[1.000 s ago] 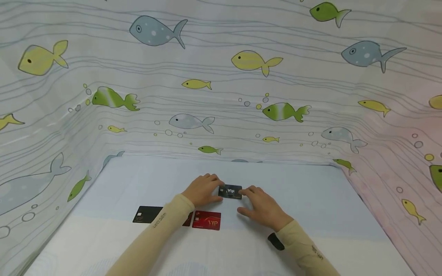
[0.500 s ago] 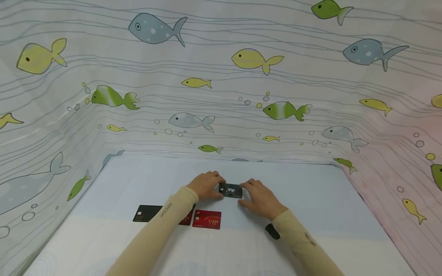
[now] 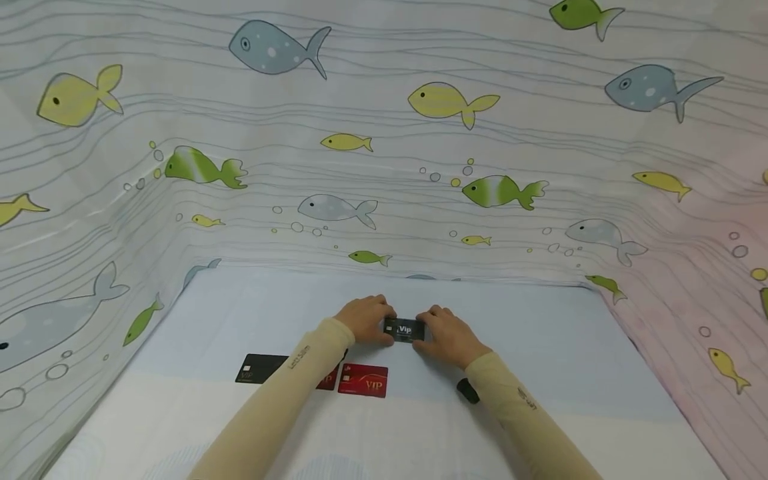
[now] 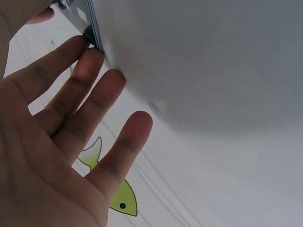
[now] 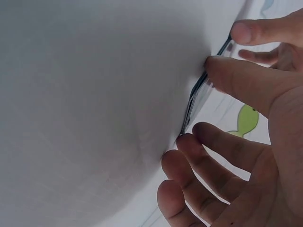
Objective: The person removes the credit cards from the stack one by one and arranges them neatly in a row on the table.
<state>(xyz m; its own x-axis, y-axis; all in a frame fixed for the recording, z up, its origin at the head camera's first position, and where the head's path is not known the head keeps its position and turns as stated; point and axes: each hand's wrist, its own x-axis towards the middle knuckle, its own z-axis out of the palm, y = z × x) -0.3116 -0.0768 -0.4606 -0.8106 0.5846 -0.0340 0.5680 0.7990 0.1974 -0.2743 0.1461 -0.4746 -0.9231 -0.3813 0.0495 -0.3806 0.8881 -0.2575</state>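
A thin stack of cards with a black VIP card on top lies at the middle of the table, between both hands. My left hand holds its left end, thumb at the near edge and fingertips at the far edge. At the right end, my right hand pinches it the same way. Layered edges of the card stack show in the left wrist view, where the other fingers spread away from it. In the right wrist view the card stack appears edge-on between thumb and fingers.
Nearer me lie a red VIP card, a second red card partly under the left sleeve, and another black VIP card. A fish-patterned cloth walls the table at the back and sides.
My right hand has moved slightly left and closed in on the card stack's right end. My left hand has shifted a little right and forward, tightening on the left end.
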